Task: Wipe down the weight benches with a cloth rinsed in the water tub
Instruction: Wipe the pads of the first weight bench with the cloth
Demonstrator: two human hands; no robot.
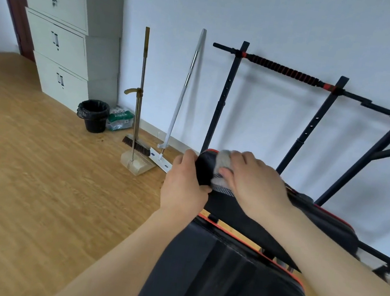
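A black weight bench with red piping fills the lower right; its seat pad (224, 285) is nearest me and its backrest pad (242, 212) runs away toward the wall. My left hand (184, 184) grips the far left edge of the backrest near its top end. My right hand (254, 181) presses a grey cloth (222, 166) flat against the top end of the backrest. Most of the cloth is hidden under my fingers. The water tub is not in view.
A barbell (282, 70) rests on black rack uprights (220, 101) against the wall behind the bench. A broom with dustpan (135, 154) and a flat mop (176, 110) lean on the wall. A black bin (93, 116) and grey cabinets (64, 36) stand left. Wooden floor lies to the left.
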